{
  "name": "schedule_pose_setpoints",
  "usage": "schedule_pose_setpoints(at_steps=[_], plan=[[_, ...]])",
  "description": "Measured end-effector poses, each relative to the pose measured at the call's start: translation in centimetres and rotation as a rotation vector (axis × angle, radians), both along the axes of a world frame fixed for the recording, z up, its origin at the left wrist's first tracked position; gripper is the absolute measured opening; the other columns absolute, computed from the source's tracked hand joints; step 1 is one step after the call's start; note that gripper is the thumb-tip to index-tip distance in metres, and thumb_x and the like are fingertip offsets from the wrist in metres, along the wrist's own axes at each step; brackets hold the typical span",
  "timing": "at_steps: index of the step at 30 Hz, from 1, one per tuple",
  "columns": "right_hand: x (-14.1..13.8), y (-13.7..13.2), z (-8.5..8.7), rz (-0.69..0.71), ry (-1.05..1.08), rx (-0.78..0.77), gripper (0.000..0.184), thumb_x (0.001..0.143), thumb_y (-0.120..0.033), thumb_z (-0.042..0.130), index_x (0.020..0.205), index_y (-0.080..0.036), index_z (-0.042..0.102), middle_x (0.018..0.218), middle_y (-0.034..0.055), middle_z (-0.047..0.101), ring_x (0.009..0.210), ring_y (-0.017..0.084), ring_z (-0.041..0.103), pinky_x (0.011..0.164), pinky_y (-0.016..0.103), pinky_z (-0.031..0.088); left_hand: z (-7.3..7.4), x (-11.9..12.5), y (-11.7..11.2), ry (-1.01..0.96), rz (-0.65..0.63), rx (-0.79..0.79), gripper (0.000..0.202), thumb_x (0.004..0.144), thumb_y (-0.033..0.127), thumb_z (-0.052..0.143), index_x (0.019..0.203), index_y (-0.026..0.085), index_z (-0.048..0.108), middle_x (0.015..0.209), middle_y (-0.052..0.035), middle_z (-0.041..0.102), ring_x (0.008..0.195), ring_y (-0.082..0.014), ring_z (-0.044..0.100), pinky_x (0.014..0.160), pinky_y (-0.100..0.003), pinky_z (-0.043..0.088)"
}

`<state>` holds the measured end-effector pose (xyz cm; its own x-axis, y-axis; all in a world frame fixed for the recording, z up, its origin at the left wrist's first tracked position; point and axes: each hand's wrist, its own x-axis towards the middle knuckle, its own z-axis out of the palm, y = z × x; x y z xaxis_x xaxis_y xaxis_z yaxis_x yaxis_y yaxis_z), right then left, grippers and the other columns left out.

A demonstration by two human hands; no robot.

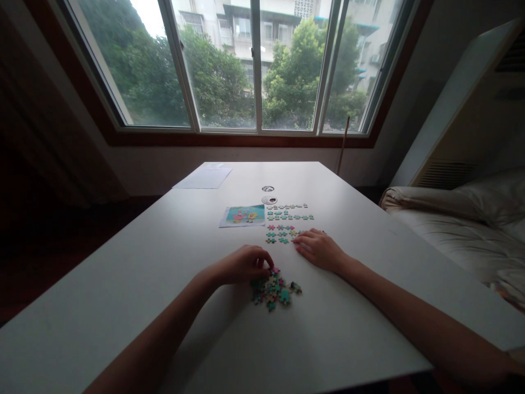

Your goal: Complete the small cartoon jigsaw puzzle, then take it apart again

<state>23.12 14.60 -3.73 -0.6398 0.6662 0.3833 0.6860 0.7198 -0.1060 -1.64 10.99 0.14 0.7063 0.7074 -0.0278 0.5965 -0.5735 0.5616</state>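
Note:
A heap of small teal, pink and yellow puzzle pieces lies on the white table close to me. My left hand rests at the heap's upper left edge, fingers curled and pinched on a piece at the top of the heap. My right hand lies flat on the table, fingers stretched toward the sorted rows of puzzle pieces, its fingertips touching the nearest row. A small reference picture lies left of the rows.
Two small round objects sit beyond the rows. A sheet of paper lies at the table's far left. A cushioned sofa stands right of the table. A large window fills the far wall.

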Motion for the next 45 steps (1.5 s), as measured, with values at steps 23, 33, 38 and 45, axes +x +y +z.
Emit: schedule_pose_setpoints(at_steps=[23, 33, 38, 45], plan=[[-0.7, -0.1, 0.3, -0.006, -0.059, 0.036, 0.029, 0.086, -0.036, 0.038, 0.11, -0.033, 0.054, 0.098, 0.0053, 0.053, 0.088, 0.019, 0.045, 0.075, 0.034, 0.038, -0.6, -0.1, 0.2, -0.026, 0.006, 0.008, 0.018, 0.075, 0.027, 0.054, 0.087, 0.017, 0.063, 0.068, 0.0006, 0.056, 0.059, -0.0094, 0.048, 0.056, -0.018, 0.037], [-1.7, -2.4, 1.4, 0.162, 0.049, 0.033, 0.021, 0.084, -0.033, 0.043, 0.089, -0.022, 0.061, 0.083, 0.0047, 0.057, 0.08, 0.016, 0.048, 0.074, 0.031, 0.036, -0.8, 0.3, -0.1, -0.11, 0.052, 0.167, 0.013, 0.074, 0.024, 0.055, 0.082, 0.016, 0.061, 0.071, -0.0008, 0.054, 0.065, -0.0109, 0.048, 0.058, -0.02, 0.039], [-2.3, -3.2, 1.8, 0.174, 0.067, 0.077, 0.024, 0.084, -0.037, 0.044, 0.087, -0.021, 0.061, 0.08, 0.0047, 0.06, 0.076, 0.016, 0.049, 0.072, 0.03, 0.034, -0.7, 0.8, -0.5, -0.196, 0.082, 0.336, 0.01, 0.074, 0.02, 0.053, 0.082, 0.016, 0.058, 0.076, -0.0022, 0.052, 0.067, -0.0113, 0.047, 0.061, -0.021, 0.039], [-2.5, -3.4, 1.9, 0.194, 0.078, 0.133, 0.021, 0.086, -0.03, 0.043, 0.084, -0.019, 0.061, 0.077, 0.0035, 0.062, 0.072, 0.014, 0.049, 0.069, 0.029, 0.032, -1.0, 1.1, -0.7, -0.171, 0.081, 0.407, 0.009, 0.072, 0.018, 0.055, 0.08, 0.017, 0.057, 0.076, -0.0017, 0.052, 0.069, -0.0124, 0.048, 0.061, -0.022, 0.04]])
